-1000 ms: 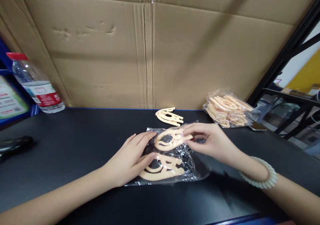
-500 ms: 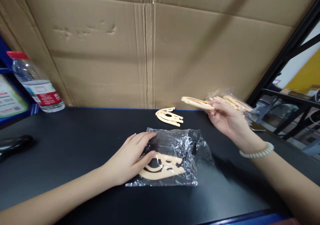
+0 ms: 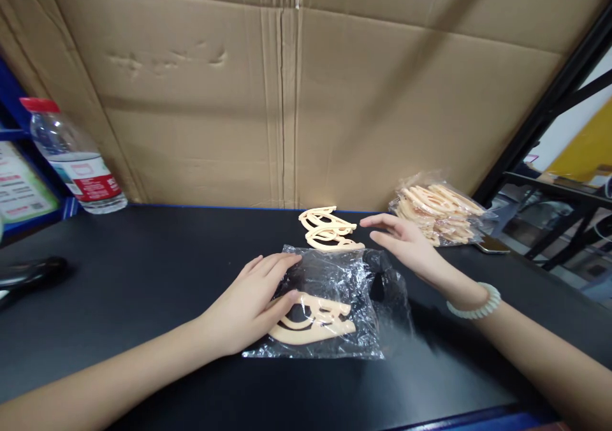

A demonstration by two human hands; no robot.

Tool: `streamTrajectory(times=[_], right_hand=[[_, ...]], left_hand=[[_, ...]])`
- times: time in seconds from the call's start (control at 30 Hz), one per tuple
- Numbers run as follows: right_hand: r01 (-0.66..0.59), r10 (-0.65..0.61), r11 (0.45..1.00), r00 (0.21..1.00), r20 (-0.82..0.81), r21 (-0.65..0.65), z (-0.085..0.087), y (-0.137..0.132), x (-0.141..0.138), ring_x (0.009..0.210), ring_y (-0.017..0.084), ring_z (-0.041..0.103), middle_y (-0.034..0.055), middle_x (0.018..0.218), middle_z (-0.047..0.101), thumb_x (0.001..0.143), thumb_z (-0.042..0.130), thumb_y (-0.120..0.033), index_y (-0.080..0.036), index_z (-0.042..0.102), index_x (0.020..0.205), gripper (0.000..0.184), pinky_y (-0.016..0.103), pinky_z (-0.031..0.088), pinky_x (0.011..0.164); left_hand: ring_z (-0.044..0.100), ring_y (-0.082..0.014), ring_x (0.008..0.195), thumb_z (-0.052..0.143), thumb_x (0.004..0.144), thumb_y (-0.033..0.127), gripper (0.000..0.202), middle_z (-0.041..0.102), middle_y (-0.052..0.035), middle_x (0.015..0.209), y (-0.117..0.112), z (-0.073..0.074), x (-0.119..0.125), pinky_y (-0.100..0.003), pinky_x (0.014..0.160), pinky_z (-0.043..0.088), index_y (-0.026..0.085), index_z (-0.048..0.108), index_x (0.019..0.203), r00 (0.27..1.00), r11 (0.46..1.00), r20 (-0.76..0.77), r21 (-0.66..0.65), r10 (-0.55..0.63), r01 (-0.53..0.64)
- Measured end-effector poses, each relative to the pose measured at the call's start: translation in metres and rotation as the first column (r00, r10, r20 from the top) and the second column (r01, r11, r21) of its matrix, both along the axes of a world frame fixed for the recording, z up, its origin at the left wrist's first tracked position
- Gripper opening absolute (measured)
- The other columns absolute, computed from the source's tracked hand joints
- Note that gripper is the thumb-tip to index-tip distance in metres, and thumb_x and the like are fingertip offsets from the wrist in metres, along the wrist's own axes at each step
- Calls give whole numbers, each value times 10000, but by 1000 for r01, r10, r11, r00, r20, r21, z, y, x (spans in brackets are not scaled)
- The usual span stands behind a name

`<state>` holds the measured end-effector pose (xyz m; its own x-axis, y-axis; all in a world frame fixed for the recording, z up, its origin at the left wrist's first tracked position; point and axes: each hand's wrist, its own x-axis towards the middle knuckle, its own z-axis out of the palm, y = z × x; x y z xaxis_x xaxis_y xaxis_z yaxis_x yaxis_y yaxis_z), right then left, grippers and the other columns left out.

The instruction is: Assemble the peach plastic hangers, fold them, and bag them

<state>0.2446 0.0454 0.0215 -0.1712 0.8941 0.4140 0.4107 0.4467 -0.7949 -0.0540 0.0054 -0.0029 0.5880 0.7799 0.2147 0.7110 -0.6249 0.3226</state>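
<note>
A clear plastic bag [image 3: 335,278] lies on the black table [image 3: 143,291] with a beige plastic clip [image 3: 310,322] inside it. My left hand [image 3: 248,303] lies flat on the bag's left edge, fingers stretched, pressing bag and clip down. My right hand [image 3: 406,246] hovers open just right of a small pile of loose beige clips [image 3: 327,230] at the back of the table and holds nothing. A white bead bracelet [image 3: 473,303] is on my right wrist.
A full bag of the same beige clips [image 3: 437,213] sits at the back right, with a phone [image 3: 492,245] beside it. A cardboard wall [image 3: 287,99] closes the back. A water bottle [image 3: 71,160] stands at the far left, a dark object [image 3: 29,275] at the left edge.
My right hand drew one clip out of the bag, lifted it to the right, then laid it on the loose pile and let go. My left hand stayed on the bag.
</note>
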Motion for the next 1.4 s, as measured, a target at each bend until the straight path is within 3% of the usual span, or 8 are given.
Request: streamTrajectory(times=[0.13, 0.27, 0.47, 0.63, 0.83, 1.0, 1.2, 1.4], right_hand=[[-119, 106, 982, 990, 95, 148, 24, -18, 1, 795, 170, 644, 21, 809, 688, 794, 540, -155, -207, 667, 771, 139, 301, 519, 731], [-398, 373, 917, 848, 376, -11, 31, -31, -2, 713, 149, 640, 8, 776, 703, 798, 489, -72, -201, 699, 783, 247, 269, 498, 666], [-490, 341, 871, 649, 680, 30, 24, -44, -19, 810, 192, 603, 28, 798, 687, 836, 598, -147, -205, 703, 859, 122, 327, 472, 787], [-432, 288, 902, 631, 720, 19, 14, -57, -33, 956, 235, 584, 75, 995, 674, 844, 672, -406, -189, 656, 1123, 353, 379, 427, 871], [-381, 264, 924, 700, 664, 34, -7, -64, -46, 1038, 234, 550, 82, 1159, 619, 803, 660, -563, -183, 634, 1141, 509, 365, 380, 892], [-352, 252, 936, 690, 679, 11, -5, -67, -46, 1013, 234, 558, 62, 1116, 629, 727, 743, -514, -193, 648, 1083, 489, 351, 361, 852], [-301, 223, 954, 697, 681, -4, 7, -67, -42, 798, 163, 598, 4, 837, 685, 857, 634, -281, -205, 678, 1014, 180, 319, 322, 776], [-277, 234, 959, 680, 695, -52, 2, -63, -42, 559, 104, 512, -57, 597, 612, 870, 659, -292, -202, 690, 924, 110, 307, 306, 766]], left_hand=[[444, -296, 1320, 403, 967, 386, 446, 497, -114, 1425, 1, -4, -2, -565, 1108, 313, 218, 386, 1379, 1000, 1000, 13, 16, 3, -4], [435, -291, 1328, 397, 973, 398, 447, 485, -107, 1438, 2, -5, -2, -557, 1111, 312, 233, 375, 1388, 1000, 999, 18, 36, 21, -22], [440, -300, 1328, 394, 973, 401, 453, 487, -105, 1441, 3, -6, -1, -537, 1102, 336, 232, 384, 1394, 999, 999, 30, 46, 15, -16], [453, -299, 1315, 399, 974, 402, 450, 487, -104, 1440, 4, -7, -2, -540, 1097, 340, 242, 380, 1394, 999, 998, 32, 62, 2, -4], [444, -292, 1317, 395, 977, 394, 449, 474, -103, 1445, 5, -9, -2, -542, 1107, 321, 243, 360, 1399, 1000, 997, 27, 73, -3, 1], [453, -296, 1308, 402, 972, 401, 454, 478, -107, 1441, 5, -11, -3, -534, 1098, 331, 236, 371, 1394, 1000, 996, 30, 86, -1, -1], [443, -295, 1318, 402, 972, 411, 456, 478, -97, 1442, 5, -10, -1, -542, 1098, 326, 247, 362, 1395, 1000, 997, 18, 80, 10, -11], [445, -292, 1315, 398, 974, 411, 453, 477, -96, 1442, 6, -10, -3, -541, 1098, 321, 254, 354, 1397, 1000, 997, 13, 78, 11, -12]])
